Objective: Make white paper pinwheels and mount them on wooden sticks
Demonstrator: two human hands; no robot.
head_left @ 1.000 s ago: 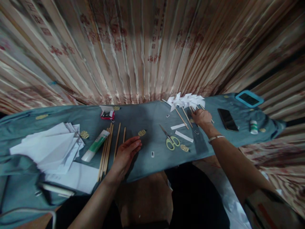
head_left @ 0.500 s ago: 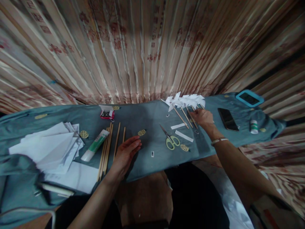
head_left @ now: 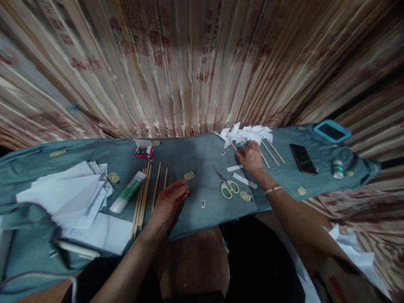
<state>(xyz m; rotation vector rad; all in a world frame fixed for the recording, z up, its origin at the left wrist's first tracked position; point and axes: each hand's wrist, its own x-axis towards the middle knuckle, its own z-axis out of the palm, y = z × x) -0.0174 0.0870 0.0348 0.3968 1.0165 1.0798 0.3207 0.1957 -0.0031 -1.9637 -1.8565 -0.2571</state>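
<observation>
My left hand lies flat and open on the grey-blue cloth, just right of a bundle of wooden sticks. My right hand reaches to the far side, palm down, over the sticks of several white paper pinwheels; its fingers are curled there, and I cannot see whether they grip a stick. Yellow-handled scissors and two white paper strips lie just left of that wrist, which wears a bracelet.
A stack of white paper and a green glue tube lie at the left. A small red box sits at the back. A black phone, a blue-framed device and a small green-capped bottle are at the right. A curtain hangs behind.
My right hand has slid left along the pinwheel sticks, uncovering two sticks on its right. My left hand has stayed put.
</observation>
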